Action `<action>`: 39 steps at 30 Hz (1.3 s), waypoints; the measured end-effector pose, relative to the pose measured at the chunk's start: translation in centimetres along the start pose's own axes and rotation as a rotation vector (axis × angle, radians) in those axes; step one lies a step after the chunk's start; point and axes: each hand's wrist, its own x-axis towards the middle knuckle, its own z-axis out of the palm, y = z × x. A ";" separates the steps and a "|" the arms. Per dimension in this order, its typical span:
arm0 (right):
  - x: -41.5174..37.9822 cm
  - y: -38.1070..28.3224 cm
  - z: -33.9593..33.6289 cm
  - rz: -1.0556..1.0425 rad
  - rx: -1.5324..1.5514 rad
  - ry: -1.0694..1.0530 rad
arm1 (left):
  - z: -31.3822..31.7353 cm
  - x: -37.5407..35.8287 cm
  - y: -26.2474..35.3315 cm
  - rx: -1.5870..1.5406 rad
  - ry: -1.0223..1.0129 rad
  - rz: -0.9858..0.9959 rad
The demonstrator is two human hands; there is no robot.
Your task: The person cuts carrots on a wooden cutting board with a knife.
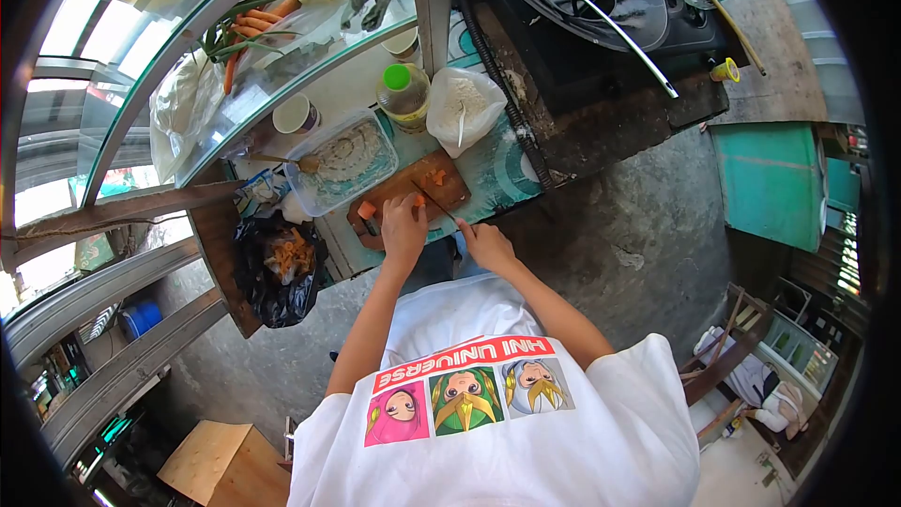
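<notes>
A wooden cutting board (398,186) lies on the counter in front of me. My left hand (404,233) rests on it, its fingers closed on a piece of carrot (419,200). In my right hand (488,246) is a knife (435,200), gripped by the handle, with its thin blade across the board beside the left fingertips. An orange carrot chunk (366,210) sits left of my left hand. Small cut carrot bits (436,176) lie beyond the blade.
Behind the board stand a plastic tub (305,190) of pale batter, a green-capped bottle (404,94) and a bag of white flour (462,103). A black bag (272,296) of peelings hangs left. A wok (619,0) sits on the stove at the right.
</notes>
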 end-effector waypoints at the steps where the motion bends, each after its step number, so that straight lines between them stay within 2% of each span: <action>1: 0.4 0.3 0.1 -0.001 0.002 0.003 | -0.1 0.0 0.0 0.000 0.001 0.004; 3: 0.7 0.0 -0.2 0.139 0.158 -0.167 | -0.3 0.0 -0.1 -0.012 -0.029 -0.018; 4: 0.4 -0.4 -0.4 0.137 0.159 -0.169 | -0.3 0.0 -0.3 -0.011 -0.028 -0.019; 6: -1.0 -1.5 -1.1 0.060 0.060 -0.040 | -0.2 0.0 -0.6 -0.054 0.017 0.026; 9: -2.1 -2.4 -1.9 -0.056 -0.023 0.056 | -0.7 0.1 0.1 -0.034 0.068 -0.014; 12: -2.6 -2.4 -1.9 -0.140 -0.151 0.153 | -0.6 0.3 -0.6 0.027 -0.037 -0.091; 15: -3.0 -2.4 -2.2 -0.179 -0.222 0.205 | -0.4 0.0 -0.4 0.007 0.031 -0.037; 33: -2.5 -3.4 -3.3 -0.134 -0.212 0.033 | -0.3 0.6 -1.2 -0.024 -0.067 0.010; 39: -0.6 -0.6 -0.6 -0.131 -0.167 0.081 | -0.2 0.5 -1.1 -0.074 -0.019 0.003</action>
